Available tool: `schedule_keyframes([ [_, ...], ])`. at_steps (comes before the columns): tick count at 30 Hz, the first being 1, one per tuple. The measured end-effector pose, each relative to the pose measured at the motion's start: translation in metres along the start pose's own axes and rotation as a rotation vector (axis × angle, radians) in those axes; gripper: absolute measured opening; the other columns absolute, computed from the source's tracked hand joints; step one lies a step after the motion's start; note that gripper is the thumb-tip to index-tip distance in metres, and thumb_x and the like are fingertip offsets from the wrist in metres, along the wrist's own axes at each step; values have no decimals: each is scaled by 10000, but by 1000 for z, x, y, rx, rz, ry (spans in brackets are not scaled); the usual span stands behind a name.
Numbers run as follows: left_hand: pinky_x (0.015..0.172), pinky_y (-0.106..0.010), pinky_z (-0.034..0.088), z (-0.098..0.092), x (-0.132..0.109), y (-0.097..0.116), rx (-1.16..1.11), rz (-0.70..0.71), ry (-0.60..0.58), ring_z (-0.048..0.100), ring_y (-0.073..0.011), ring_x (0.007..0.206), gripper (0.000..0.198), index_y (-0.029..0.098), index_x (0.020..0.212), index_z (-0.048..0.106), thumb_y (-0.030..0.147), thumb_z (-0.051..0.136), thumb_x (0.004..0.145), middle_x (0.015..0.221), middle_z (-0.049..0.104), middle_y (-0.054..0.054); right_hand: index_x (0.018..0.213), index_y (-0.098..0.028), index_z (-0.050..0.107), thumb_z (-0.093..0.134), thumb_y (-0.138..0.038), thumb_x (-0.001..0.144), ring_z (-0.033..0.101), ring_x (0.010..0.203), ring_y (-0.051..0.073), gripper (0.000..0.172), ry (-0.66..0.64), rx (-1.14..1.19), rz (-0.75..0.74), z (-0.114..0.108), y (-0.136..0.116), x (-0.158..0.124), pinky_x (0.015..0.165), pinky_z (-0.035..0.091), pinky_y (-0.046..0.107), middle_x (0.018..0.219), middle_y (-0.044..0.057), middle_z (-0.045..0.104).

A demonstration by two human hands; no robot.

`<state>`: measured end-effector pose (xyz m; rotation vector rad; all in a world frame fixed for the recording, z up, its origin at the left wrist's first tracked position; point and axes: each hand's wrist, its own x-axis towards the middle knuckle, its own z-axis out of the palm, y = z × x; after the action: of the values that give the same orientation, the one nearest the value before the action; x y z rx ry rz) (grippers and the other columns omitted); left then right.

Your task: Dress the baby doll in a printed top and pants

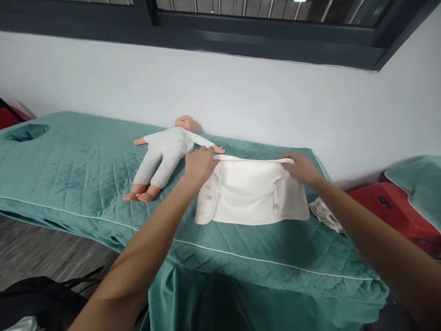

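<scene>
A white cloth garment (250,191) with a patterned left edge hangs between my two hands over the green bed cover. My left hand (200,163) pinches its upper left corner, and my right hand (299,168) grips the upper right one. Its sides are folded inward, and whether the lower edge touches the bed I cannot tell. Just left of my left hand lies a baby doll (167,147) on its back, in a white outfit with bare feet. Near my right forearm rests a crumpled patterned cloth (327,216), partly hidden by the arm.
The bed (86,170) has a quilted green cover and a face hole at its left end. Behind it runs a white wall (241,101) below a dark window frame (258,39). A red plastic seat (386,207) stands at the right, a dark bag (37,299) at lower left.
</scene>
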<state>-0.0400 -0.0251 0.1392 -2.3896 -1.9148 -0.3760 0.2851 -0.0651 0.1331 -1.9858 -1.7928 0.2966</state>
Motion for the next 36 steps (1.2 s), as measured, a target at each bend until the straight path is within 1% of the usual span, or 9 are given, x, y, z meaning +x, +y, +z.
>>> schedule_keyframes([
  [3,949,-463,486,50,-10,34,36,66,87,580,-349,1194,278,156,1182,636,245,487,965,1251,643,-194,1232,-99,649,496,-175,841,566,1253,315,427,189,-66,-69,65,-8,3,1082,437,468,1333,204,621],
  [6,924,-419,524,94,-25,62,-163,147,-69,615,-299,1157,304,152,1191,630,219,414,988,1254,634,-181,1261,-84,605,476,-139,840,527,1308,267,443,132,27,-203,122,-25,-3,1151,384,388,1336,191,610],
  [10,1150,-458,401,125,-23,64,-210,79,-63,503,-324,1350,368,96,1264,608,243,415,988,1421,551,-211,1319,-70,575,467,-197,889,502,1330,324,462,43,-41,-55,161,-40,-3,1166,342,449,1391,199,593],
  [15,1157,-473,385,125,-4,51,-203,-99,-60,499,-355,1351,478,39,1386,520,281,410,988,1421,555,-240,1405,-13,523,399,-247,963,375,1450,386,516,48,-171,36,171,-47,6,1221,207,528,1532,224,488],
  [22,1246,-491,270,130,-1,78,-351,-166,4,374,-388,1459,614,-7,1498,392,277,440,956,1551,429,-254,1444,-23,478,447,-277,952,162,1551,406,555,146,-119,23,173,-42,2,1240,119,588,1661,223,262],
  [24,1258,-505,232,135,-3,83,-341,-157,53,343,-388,1478,620,-10,1515,364,255,425,958,1564,403,-263,1377,-46,533,448,-249,937,231,1534,366,492,225,-73,-10,173,-36,2,1241,157,552,1617,223,356],
  [27,1237,-510,261,140,-4,83,-292,-137,139,375,-369,1454,608,23,1516,370,221,440,946,1549,424,-248,1211,-117,627,431,-204,918,496,1339,303,363,310,28,-78,175,-28,3,1187,293,495,1345,180,635],
  [29,1208,-507,305,141,-5,81,-247,-138,190,405,-351,1428,597,67,1513,390,214,458,939,1531,459,-213,1168,-115,643,438,-195,907,564,1223,297,341,303,54,-103,178,-25,5,1150,343,493,1226,181,686],
  [36,1102,-480,416,139,-9,84,-142,-162,215,443,-331,1382,582,147,1526,401,248,453,955,1516,500,-157,1478,-7,426,438,-270,930,274,1486,375,608,305,32,-33,181,-25,8,1202,267,574,1598,270,341],
])
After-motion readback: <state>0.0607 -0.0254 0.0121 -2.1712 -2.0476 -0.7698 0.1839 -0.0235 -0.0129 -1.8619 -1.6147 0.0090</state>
